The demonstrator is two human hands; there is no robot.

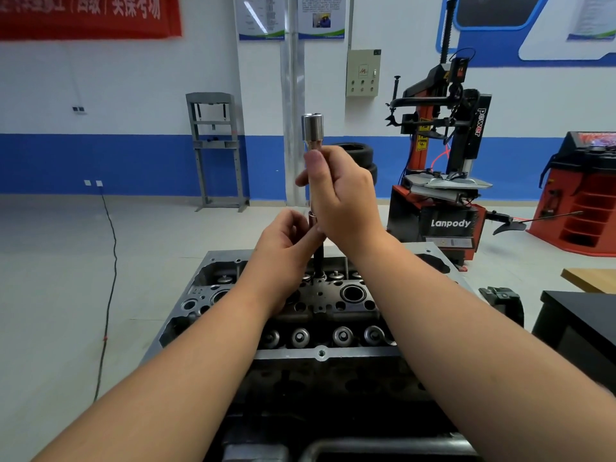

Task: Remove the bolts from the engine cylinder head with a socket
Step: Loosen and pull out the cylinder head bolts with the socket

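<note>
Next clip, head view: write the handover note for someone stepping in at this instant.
Right hand grips the upright socket extension near its top. Left hand pinches the tool lower down, above the dark shaft that runs into the cylinder head. Whether it sits on a bolt is hidden. No removed bolts visible; how many remain cannot be told. Left to do: keep extracting bolts.

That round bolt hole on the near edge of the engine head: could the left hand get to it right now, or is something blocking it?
Probably yes. The bolt hole sits exposed on the near rim of the cylinder head, nothing covering it. But the left hand is pinching the socket tool, which the right hand also grips, so it must let go first.
</note>
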